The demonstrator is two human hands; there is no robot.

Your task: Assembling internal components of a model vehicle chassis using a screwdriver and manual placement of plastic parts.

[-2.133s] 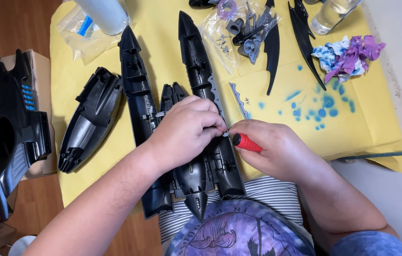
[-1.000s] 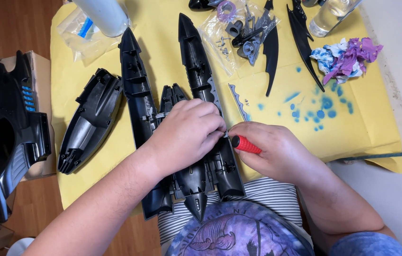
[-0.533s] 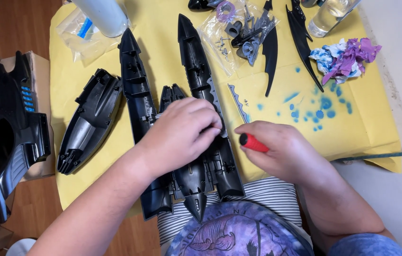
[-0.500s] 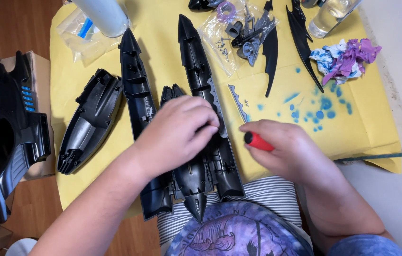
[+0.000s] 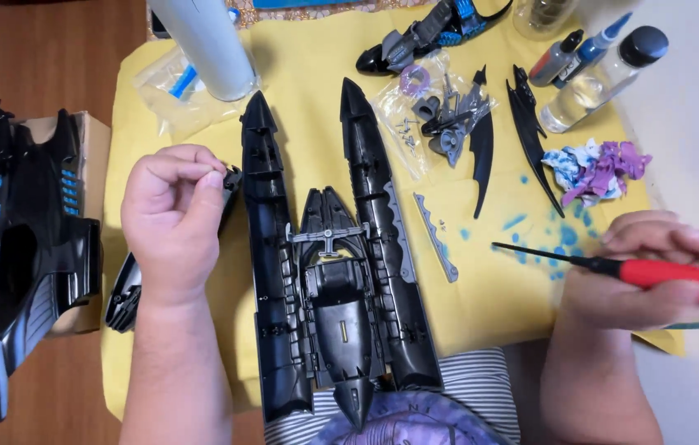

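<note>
The right hand (image 5: 654, 276) is clenched around the red handle of a screwdriver (image 5: 613, 266), whose long axis runs nearly level, its dark tip pointing to 9 o'clock above the blue-stained yellow cloth (image 5: 316, 107) on the desk. The black twin-hulled model body (image 5: 329, 272) lies well apart at the hand's 9 o'clock, noses toward 12. Beyond it, the left hand (image 5: 172, 218) is raised, fingertips pinched together; what they pinch is too small to tell.

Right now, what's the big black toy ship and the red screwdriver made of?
The black toy vehicle shell looks like moulded hard plastic, semi-glossy, with ribs and screw posts. The screwdriver in the right hand seems to have a dark metal shaft and a smooth red handle, probably plastic.
</note>
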